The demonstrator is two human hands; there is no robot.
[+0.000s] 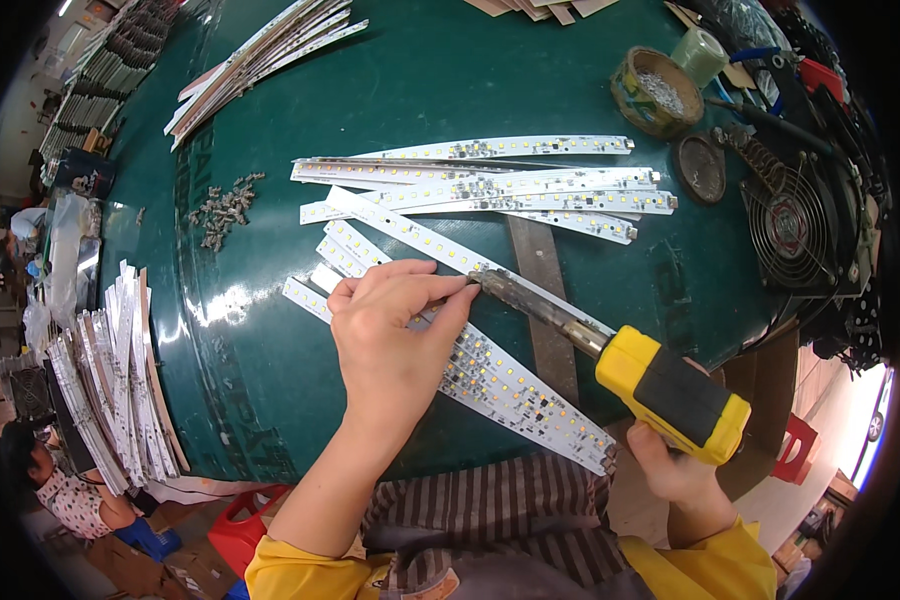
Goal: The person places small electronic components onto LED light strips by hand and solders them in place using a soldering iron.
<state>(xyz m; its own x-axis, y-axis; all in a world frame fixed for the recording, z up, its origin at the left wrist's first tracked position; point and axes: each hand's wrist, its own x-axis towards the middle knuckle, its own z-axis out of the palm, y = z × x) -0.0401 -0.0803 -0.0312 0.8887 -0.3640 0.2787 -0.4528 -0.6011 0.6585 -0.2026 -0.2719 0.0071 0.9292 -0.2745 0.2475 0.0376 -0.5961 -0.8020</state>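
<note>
My right hand (670,470) is wrapped round the handle of a yellow and black soldering gun (675,395). Its dark tip rests on a white LED strip (400,225) near the middle of the table. Right beside that tip, my left hand (385,320) is closed in a pinch of thumb and forefinger. Whatever sits between those fingertips is too small to make out. Under and below my left hand, several more LED strips (515,395) lie fanned out. Another loose group of LED strips (490,190) lies just beyond.
A flat metal bar (550,330) runs beneath the strips on the green table (450,90). Small metallic parts (225,210) are heaped at left. A round tub (628,95), a shallow dish (700,168) and a fan (790,220) stand at right. Strip bundles (120,380) flank the left; a person (70,490) sits beyond.
</note>
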